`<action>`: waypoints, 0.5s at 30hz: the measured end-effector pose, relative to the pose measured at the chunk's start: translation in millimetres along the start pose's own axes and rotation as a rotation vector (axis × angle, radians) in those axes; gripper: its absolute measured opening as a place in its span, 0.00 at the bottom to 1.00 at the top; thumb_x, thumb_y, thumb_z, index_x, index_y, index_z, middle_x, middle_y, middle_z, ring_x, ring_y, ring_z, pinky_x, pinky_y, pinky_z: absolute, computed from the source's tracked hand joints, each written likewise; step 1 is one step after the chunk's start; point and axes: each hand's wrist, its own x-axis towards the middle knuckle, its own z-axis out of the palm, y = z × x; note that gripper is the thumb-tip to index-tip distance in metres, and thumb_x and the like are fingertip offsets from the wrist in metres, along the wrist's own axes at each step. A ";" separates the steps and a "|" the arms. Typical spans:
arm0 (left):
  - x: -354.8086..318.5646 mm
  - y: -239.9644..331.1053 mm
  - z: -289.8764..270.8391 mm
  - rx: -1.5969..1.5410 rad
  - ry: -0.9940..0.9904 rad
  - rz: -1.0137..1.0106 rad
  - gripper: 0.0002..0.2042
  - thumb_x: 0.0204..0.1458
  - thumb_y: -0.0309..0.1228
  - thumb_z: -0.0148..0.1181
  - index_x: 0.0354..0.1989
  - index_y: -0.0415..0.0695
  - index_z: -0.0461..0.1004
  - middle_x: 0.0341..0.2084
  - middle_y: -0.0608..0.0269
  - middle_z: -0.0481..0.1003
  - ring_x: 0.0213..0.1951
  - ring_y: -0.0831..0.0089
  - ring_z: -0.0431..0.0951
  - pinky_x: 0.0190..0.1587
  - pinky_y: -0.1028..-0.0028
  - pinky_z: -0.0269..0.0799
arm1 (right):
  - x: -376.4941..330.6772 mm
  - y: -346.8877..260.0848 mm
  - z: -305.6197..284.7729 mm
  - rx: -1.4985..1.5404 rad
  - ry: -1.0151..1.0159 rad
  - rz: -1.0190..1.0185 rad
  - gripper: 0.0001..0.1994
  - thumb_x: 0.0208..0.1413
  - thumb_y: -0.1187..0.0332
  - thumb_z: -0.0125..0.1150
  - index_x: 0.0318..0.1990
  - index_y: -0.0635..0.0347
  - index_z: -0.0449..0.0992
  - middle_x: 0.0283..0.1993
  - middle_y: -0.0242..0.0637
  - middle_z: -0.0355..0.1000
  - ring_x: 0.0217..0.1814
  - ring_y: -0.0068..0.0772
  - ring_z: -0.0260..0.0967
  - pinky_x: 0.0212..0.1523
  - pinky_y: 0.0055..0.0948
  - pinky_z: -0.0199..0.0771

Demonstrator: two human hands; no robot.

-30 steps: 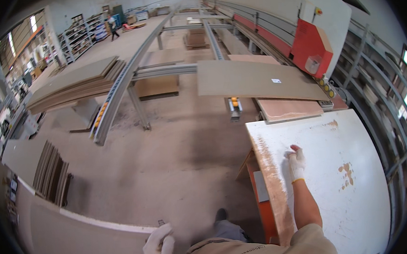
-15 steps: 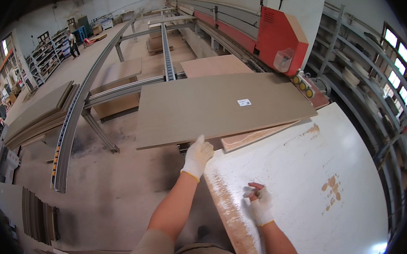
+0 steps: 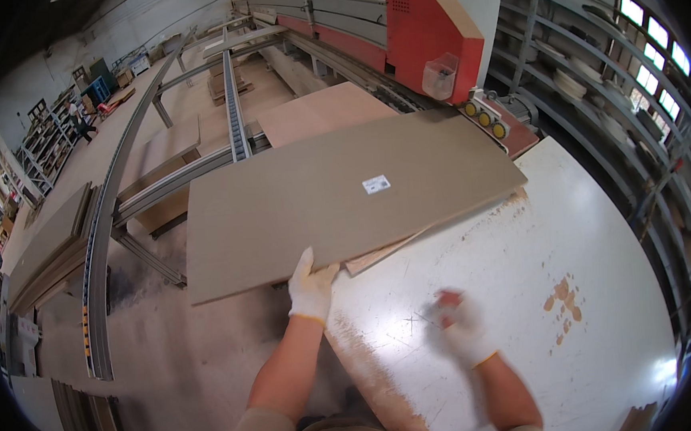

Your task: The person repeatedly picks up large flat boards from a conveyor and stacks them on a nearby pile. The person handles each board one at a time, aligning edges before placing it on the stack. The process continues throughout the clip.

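Note:
A large grey-brown flat panel (image 3: 297, 211) with a small white label (image 3: 376, 184) lies across the roller supports and the far edge of the white worktable (image 3: 475, 238). My left hand (image 3: 312, 287), in a white glove, grips the panel's near edge, thumb on top and fingers hidden below. Under that edge a lighter board (image 3: 380, 255) shows in part. Over the white tabletop is my right hand (image 3: 464, 326), gloved with bare reddish fingertips. It is smeared by motion, apart from the panel, and whether it holds anything is unclear.
A red machine housing (image 3: 430, 45) stands beyond the panel, with yellow-faced rollers (image 3: 485, 118) beside it. A pinkish board (image 3: 322, 113) lies behind the panel. Metal rails (image 3: 98, 289) run along the left, near stacked panels (image 3: 51, 244). Steel shelving (image 3: 571, 112) lines the right.
The view has turned to the right. My left thumb now lies over the panel's edge, where the hand was just at it before. My right hand has shifted and blurred above the tabletop.

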 end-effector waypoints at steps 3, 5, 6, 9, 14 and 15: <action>-44.4 11.3 -20.5 0.160 0.063 0.056 0.20 0.65 0.33 0.60 0.61 0.34 0.69 0.55 0.51 0.76 0.58 0.53 0.76 0.61 0.52 0.76 | 67.8 66.5 -86.9 -0.367 0.311 0.036 0.26 0.52 0.75 0.62 0.61 0.61 0.69 0.60 0.47 0.71 0.65 0.45 0.69 0.62 0.41 0.72; -69.9 22.3 -50.5 0.385 0.058 0.128 0.21 0.65 0.36 0.61 0.61 0.37 0.70 0.56 0.51 0.76 0.57 0.51 0.77 0.59 0.50 0.76 | 118.6 114.3 -142.9 -0.700 0.373 0.165 0.26 0.55 0.69 0.58 0.62 0.64 0.70 0.61 0.52 0.70 0.67 0.54 0.67 0.71 0.40 0.65; -81.1 24.1 -49.8 0.335 0.058 0.095 0.21 0.65 0.36 0.60 0.61 0.37 0.70 0.55 0.50 0.76 0.57 0.52 0.78 0.57 0.51 0.77 | 140.3 159.4 -167.1 -0.881 0.519 0.233 0.25 0.56 0.64 0.57 0.61 0.66 0.72 0.63 0.54 0.71 0.70 0.55 0.64 0.71 0.43 0.65; -116.1 37.3 -44.2 0.230 0.033 0.024 0.21 0.64 0.35 0.60 0.62 0.37 0.70 0.54 0.50 0.77 0.54 0.53 0.80 0.52 0.52 0.80 | 164.8 253.1 -239.3 -0.677 -0.140 0.675 0.30 0.70 0.50 0.41 0.65 0.67 0.72 0.65 0.57 0.71 0.71 0.51 0.65 0.71 0.42 0.65; -185.7 71.4 -73.4 0.347 0.112 0.013 0.22 0.63 0.34 0.61 0.63 0.37 0.69 0.54 0.51 0.78 0.50 0.54 0.83 0.47 0.54 0.83 | 147.5 240.1 -178.6 0.587 0.040 0.686 0.22 0.68 0.52 0.49 0.52 0.63 0.78 0.48 0.40 0.79 0.48 0.36 0.76 0.51 0.38 0.77; -191.0 74.2 -69.9 0.348 0.116 0.033 0.22 0.63 0.33 0.61 0.63 0.37 0.69 0.54 0.50 0.78 0.50 0.54 0.83 0.47 0.54 0.83 | 146.0 230.0 -183.1 0.507 0.058 0.711 0.22 0.69 0.52 0.49 0.52 0.64 0.78 0.48 0.41 0.79 0.48 0.36 0.76 0.51 0.38 0.77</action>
